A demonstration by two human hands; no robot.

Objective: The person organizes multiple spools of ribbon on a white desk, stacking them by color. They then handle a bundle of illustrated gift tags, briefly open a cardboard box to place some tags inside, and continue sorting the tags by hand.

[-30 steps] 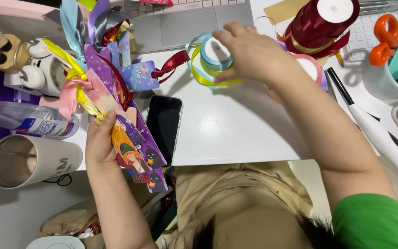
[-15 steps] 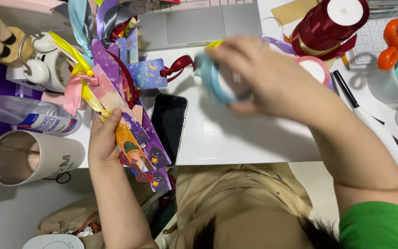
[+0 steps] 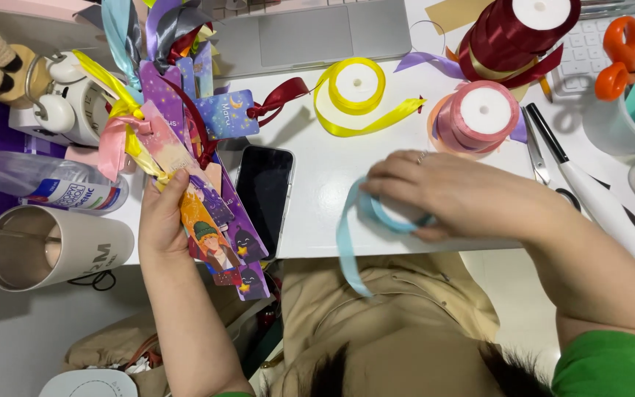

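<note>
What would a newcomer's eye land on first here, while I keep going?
Probably the left hand at the table's near left edge, gripping a fan of colourful bookmarks tied with ribbons. Next, the right hand at centre covers a light blue ribbon spool, its tail drooping off the edge; yellow, pink and dark red spools sit behind.

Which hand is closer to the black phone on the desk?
Left. The left hand grips bookmarks just beside the phone; the right hand holds blue ribbon farther off on its other side.
</note>
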